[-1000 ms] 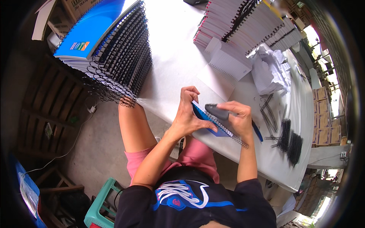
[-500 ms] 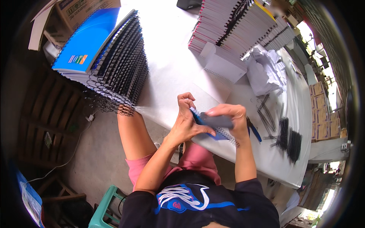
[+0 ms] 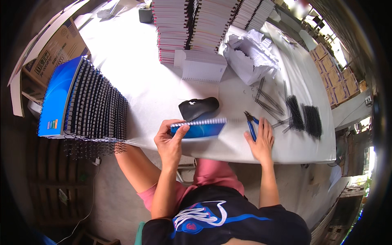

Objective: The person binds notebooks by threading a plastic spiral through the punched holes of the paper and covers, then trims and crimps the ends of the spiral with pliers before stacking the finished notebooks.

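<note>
- Left hand (image 3: 170, 141) is pinching the left end of a blue spiral-bound notebook (image 3: 199, 128), thumb on the cover and fingers curled round behind, so it's closed on it.
- That notebook sits near the front edge of the table (image 3: 139, 90), lying lengthways with the wire spine facing away from the person. Cover looks a bit blurred at the right end.
- Right hand (image 3: 261, 141) is flat on the table with fingers loosely spread, not gripping anything. Its fingertips are touching or right next to a pair of blue-handled pliers (image 3: 250, 124); can't tell for sure which.
- Just behind the notebook there's a dark rounded thing, looks like a black cap (image 3: 199, 108), almost touching the spine.
- Off to the right of the pliers: loose black wire binding coils (image 3: 304, 118) spread out in a bunch.
- On the left side, a long row of finished blue notebooks (image 3: 81, 106) leaning on each other, spines up, hanging slightly over the table edge.
- At the back, tall stacks of unbound white paper blocks (image 3: 196, 24), with a crumpled white wrapper (image 3: 251, 55) beside them.
- A cardboard box (image 3: 53, 45) stands off the table's left corner.
</note>
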`<state>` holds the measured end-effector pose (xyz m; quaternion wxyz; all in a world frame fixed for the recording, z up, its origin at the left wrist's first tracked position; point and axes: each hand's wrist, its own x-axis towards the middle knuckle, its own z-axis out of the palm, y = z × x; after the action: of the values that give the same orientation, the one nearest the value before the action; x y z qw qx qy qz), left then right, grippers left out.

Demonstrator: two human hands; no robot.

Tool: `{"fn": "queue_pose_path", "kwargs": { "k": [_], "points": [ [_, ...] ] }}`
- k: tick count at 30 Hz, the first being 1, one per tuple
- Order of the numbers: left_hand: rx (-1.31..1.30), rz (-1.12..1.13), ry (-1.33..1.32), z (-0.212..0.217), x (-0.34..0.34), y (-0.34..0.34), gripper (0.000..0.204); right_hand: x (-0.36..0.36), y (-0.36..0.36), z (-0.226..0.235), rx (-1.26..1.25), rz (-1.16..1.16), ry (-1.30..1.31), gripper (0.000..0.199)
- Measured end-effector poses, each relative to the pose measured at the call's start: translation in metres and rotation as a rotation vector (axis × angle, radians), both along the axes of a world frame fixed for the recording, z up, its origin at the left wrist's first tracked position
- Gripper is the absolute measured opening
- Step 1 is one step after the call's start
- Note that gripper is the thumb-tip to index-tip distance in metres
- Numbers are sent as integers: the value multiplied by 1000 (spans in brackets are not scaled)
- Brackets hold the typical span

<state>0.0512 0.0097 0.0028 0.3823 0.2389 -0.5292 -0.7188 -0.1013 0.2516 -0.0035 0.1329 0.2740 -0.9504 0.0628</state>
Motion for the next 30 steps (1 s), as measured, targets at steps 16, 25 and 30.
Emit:
{"fn": "queue_pose_path", "kwargs": {
  "k": [16, 25, 30],
  "points": [
    [-798, 400, -102, 10, 0, 18, 32, 87, -80, 99, -349, 619, -304, 41],
    [-853, 409, -45, 9, -1, 19, 36, 84, -80, 105, -333, 672, -428, 38],
    [-869, 475, 29, 0, -6, 25, 40, 81, -68, 98, -689, 430, -1682, 43]
  ]
}}
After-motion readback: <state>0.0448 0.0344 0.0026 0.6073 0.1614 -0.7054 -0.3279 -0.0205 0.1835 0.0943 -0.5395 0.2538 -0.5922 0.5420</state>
